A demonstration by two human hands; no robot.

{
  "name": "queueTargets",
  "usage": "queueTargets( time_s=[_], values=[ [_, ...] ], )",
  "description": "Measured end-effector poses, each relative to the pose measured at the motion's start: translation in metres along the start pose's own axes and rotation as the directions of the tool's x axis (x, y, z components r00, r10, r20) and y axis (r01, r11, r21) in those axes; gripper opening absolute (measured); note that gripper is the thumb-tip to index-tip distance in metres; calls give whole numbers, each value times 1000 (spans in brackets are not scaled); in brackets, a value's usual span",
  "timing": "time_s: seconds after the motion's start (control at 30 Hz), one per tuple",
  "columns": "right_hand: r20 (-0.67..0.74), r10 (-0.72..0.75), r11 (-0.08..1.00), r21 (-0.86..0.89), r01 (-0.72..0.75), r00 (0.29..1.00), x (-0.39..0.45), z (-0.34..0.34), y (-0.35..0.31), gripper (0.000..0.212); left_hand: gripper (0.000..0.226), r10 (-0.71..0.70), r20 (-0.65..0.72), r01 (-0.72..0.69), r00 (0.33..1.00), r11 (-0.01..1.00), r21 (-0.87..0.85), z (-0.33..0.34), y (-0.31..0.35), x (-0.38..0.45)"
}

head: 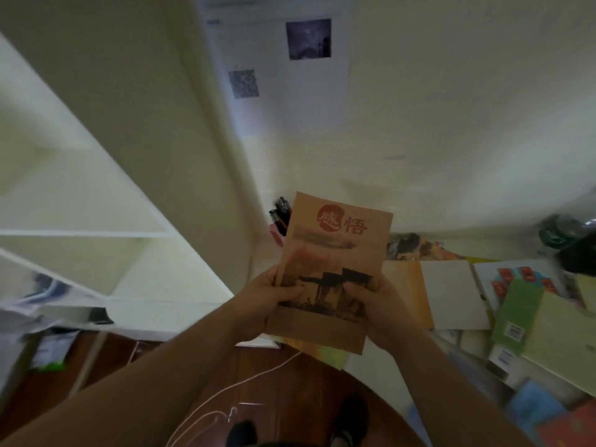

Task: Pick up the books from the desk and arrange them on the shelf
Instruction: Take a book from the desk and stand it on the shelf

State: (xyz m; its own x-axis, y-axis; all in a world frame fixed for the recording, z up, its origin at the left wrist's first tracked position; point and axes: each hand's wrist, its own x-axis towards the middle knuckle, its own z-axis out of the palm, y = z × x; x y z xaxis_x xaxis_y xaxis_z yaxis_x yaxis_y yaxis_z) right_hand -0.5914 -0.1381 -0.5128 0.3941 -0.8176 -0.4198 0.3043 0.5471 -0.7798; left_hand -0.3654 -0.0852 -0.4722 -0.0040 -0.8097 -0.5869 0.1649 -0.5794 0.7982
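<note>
1. Both hands hold one brown book (pixel 332 269) upright in front of the body, cover facing the person. The left hand (pixel 274 298) grips its lower left edge with the thumb across the cover; the right hand (pixel 374 304) grips the lower right edge the same way.
2. The step in hand looks like carrying this book to the white shelf (pixel 96 233), which stands up and to the left of the hands. The compartments nearest the hands appear bare.
3. To do it well, I would keep the two-handed hold until the book nears a compartment, then turn it spine outward and stand it against a side wall so it does not topple.
4. A thin paperback like this probably flexes, so support near the spine seems wiser than a pinch at one corner.
5. More books (pixel 451 291) lie spread on the desk (pixel 383 375) to the right of the hands and below them, so most of the task seems left to do.
6. A pen holder (pixel 280 217) stands just behind the book's upper left corner.
7. Readable writing: the cover carries two large red characters, 感悟, the first set in a red disc. Barcodes show on a green book (pixel 516 311) to the right, but nothing on them can be read.
</note>
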Motion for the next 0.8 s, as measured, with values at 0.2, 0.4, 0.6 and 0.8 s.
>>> queueTargets(
  time_s=[0.2,0.4,0.6,0.8],
  values=[
    [24,0,991,-133,3,1000,-32,69,24,37,46,39,142,-44,989,998,34,-66,-11,-50],
    [95,-108,983,-141,121,990,-90,180,36,35,35,213,301,-272,930,947,170,-158,8,-147],
    [206,-366,898,-179,403,908,-147,332,-13,45,32,475,289,-521,831,847,107,-237,79,-241],
    [417,-546,644,-344,683,726,-176,485,-83,79,26,752,66,-755,656,655,35,-300,185,-334]
  ],
)
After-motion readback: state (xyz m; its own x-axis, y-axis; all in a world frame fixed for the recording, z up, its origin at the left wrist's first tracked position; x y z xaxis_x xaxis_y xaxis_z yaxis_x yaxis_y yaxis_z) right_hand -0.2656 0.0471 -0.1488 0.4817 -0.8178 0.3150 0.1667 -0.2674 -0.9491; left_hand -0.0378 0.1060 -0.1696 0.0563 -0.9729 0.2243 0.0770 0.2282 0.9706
